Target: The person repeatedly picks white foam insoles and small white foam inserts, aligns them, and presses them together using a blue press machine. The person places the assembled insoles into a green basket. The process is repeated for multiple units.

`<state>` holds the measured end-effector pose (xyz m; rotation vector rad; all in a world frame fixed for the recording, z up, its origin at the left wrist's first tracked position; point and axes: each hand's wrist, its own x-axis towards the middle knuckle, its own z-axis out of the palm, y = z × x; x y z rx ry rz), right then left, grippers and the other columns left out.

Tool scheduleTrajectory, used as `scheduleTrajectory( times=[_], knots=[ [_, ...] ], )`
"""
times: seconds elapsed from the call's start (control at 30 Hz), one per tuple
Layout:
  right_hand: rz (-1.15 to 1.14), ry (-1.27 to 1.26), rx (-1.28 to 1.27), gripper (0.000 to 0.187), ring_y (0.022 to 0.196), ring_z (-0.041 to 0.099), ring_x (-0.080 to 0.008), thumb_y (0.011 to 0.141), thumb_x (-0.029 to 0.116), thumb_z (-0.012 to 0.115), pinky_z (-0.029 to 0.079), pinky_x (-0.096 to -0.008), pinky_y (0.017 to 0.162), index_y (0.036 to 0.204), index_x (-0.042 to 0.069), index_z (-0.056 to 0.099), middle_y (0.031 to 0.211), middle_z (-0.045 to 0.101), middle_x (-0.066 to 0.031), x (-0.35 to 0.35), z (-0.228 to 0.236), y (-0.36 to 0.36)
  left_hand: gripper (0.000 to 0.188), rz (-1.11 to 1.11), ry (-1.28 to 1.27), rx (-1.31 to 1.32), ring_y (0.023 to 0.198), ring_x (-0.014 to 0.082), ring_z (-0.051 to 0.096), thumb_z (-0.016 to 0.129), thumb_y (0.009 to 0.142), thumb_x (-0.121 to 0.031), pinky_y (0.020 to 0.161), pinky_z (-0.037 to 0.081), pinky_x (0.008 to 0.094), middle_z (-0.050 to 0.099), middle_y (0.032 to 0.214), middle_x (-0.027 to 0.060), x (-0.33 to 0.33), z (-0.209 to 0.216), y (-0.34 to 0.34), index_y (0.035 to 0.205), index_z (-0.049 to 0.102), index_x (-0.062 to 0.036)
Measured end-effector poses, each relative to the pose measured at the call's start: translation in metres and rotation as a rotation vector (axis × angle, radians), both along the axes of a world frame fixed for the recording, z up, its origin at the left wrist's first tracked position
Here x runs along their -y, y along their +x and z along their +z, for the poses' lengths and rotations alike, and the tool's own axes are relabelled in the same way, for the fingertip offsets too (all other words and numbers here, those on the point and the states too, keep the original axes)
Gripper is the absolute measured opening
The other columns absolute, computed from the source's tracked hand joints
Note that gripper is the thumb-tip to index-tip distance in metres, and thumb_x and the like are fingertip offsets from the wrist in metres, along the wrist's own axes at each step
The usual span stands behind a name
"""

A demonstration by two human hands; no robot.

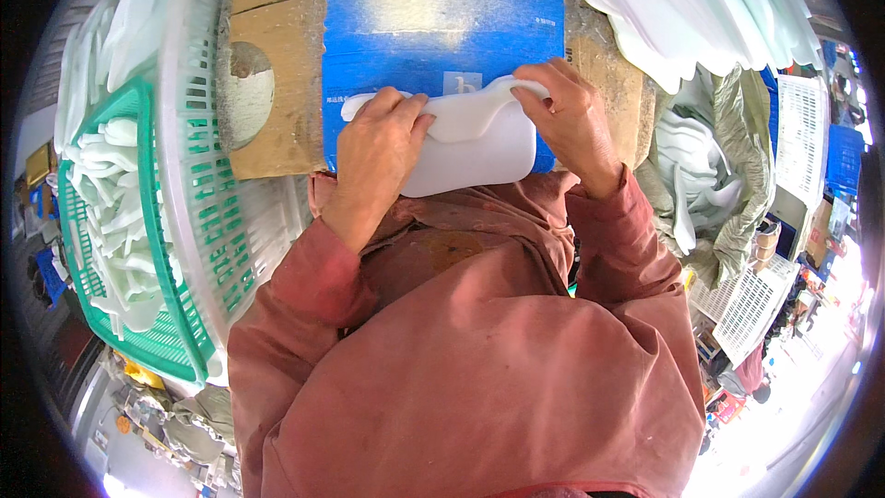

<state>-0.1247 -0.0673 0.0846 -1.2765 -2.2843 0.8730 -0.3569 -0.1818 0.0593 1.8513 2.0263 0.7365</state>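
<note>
A white moulded plastic piece lies at the near edge of the work surface, over my lap. It has a broad, round-cornered flat part and a wavy strip along its far side; whether these are one piece or two I cannot tell. My left hand presses down over its left part, fingers bent onto the strip, whose rounded left end sticks out past them. With thumb and fingers, my right hand pinches the raised right end of the strip. Beneath the piece is a blue printed sheet, dusted with white powder.
Worn cardboard surrounds the blue sheet. To the left stand a white slotted basket and a green basket of white plastic pieces. On the right, a sack holds more such pieces, with a stack of white sheets beyond it.
</note>
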Motion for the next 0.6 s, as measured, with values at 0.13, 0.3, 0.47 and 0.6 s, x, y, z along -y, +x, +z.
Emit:
scheduleTrajectory(
  times=[0.13,0.3,0.47,0.6],
  knots=[
    [0.021,0.009,0.038,0.015,0.087,0.071,-0.0379,0.094,0.012,0.072,0.058,-0.0460,0.075,0.108,0.009,0.074,0.102,0.070,-0.0148,-0.001,-0.006,-0.002,0.022,0.000,-0.010,0.003,0.084,0.0290,0.072,0.079,0.090,-0.018,0.072,0.059,0.0403,0.071,0.096,0.0069,-0.001,0.001,0.000,0.109,0.081,-0.0085],
    [0.063,0.034,0.090,0.016,0.090,0.071,-0.0396,0.094,0.011,0.071,0.058,-0.0481,0.075,0.110,0.009,0.072,0.104,0.069,-0.0150,-0.005,-0.010,-0.002,0.022,-0.010,-0.026,0.019,0.083,0.0314,0.072,0.079,0.090,-0.017,0.073,0.058,0.0415,0.072,0.097,0.0096,-0.002,0.004,0.000,0.110,0.081,-0.0064],
    [0.078,0.061,0.144,0.022,0.091,0.070,-0.0404,0.094,0.012,0.072,0.056,-0.0478,0.077,0.116,0.008,0.069,0.106,0.069,-0.0162,-0.007,-0.014,-0.003,0.024,-0.012,-0.042,0.022,0.083,0.0313,0.072,0.079,0.091,-0.016,0.073,0.058,0.0409,0.072,0.098,0.0103,-0.002,0.004,0.001,0.113,0.079,-0.0065],
    [0.096,0.127,0.189,0.030,0.094,0.070,-0.0405,0.094,0.013,0.074,0.056,-0.0474,0.078,0.122,0.008,0.064,0.110,0.070,-0.0170,-0.006,-0.018,-0.004,0.033,0.043,-0.094,0.109,0.084,0.0315,0.073,0.078,0.092,-0.014,0.073,0.058,0.0411,0.072,0.098,0.0123,-0.003,0.012,0.002,0.124,0.075,-0.0071]
  ],
)
